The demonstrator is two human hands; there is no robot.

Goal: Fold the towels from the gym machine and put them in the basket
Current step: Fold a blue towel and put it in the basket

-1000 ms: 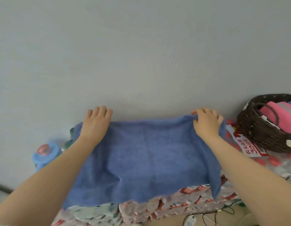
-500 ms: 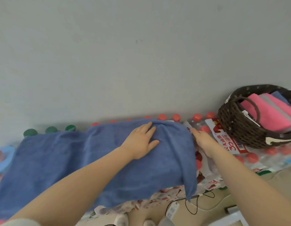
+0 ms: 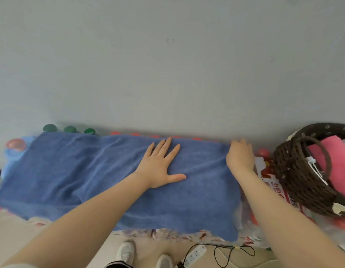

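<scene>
Soft, even daylight, no glare

We see dim shadow only where the wall [image 3: 167,64] meets the stacked goods; the wide lens bends the edges, and the basket [image 3: 303,176] and forearms near the corners look slightly smeared.

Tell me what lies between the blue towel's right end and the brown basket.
In the head view, the right hand sits at the blue towel's right end; between it and the wicker basket lie red-capped bottles under a red-and-white label.

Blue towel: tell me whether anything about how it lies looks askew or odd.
The blue terry towel is not lying flat. Creases run across it between the flat left hand and the right hand at its right edge, and its near right corner droops over the front edge towards the floor.
</scene>
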